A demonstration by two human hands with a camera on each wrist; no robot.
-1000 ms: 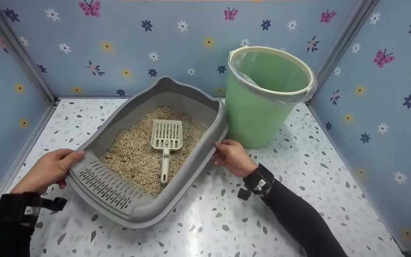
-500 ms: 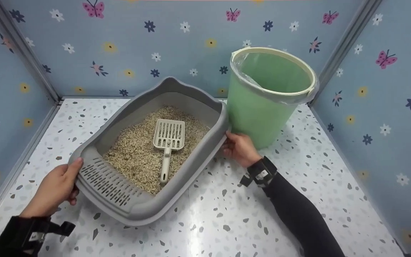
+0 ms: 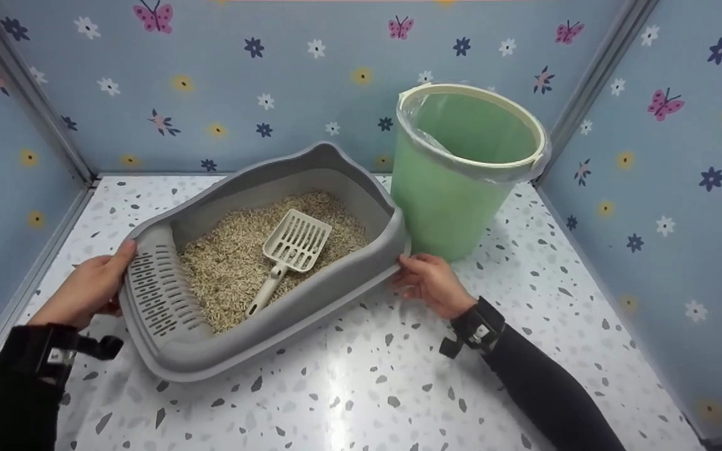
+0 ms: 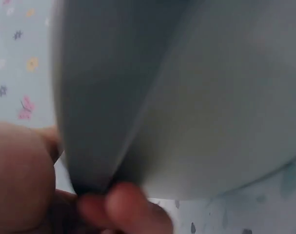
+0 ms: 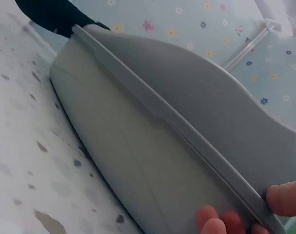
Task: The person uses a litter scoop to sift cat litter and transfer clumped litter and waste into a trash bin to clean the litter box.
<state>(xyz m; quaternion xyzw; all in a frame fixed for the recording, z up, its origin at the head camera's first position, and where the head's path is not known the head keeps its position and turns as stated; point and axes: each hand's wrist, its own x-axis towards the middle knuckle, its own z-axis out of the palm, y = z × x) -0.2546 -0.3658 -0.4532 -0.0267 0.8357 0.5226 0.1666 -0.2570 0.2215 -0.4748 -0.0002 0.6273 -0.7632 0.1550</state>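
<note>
A grey litter box (image 3: 320, 307) rests at an angle on the speckled surface, its slotted front end (image 3: 163, 294) toward the left. Inside, a pale slotted scoop lies on tan pellet litter (image 3: 223, 263), its handle (image 3: 266, 291) pointing to the lower left. My left hand (image 3: 88, 285) grips the rim at the slotted end, thumb on top; the left wrist view has its curled fingers (image 4: 128, 207) under the edge. At the box's right end my right hand (image 3: 433, 282) pinches the rim flange, the fingertips (image 5: 208, 214) below it in the right wrist view.
A light green bin (image 3: 452, 207) with a clear liner and cream ring stands just behind the box's right end. Blue flowered panels (image 3: 223, 69) enclose the back and both sides. The speckled white surface (image 3: 386, 388) extends in front.
The litter box has turned clockwise as I look down on it, its slotted end swinging left. The scoop has turned along with it. My right hand has shifted right along the flange.
</note>
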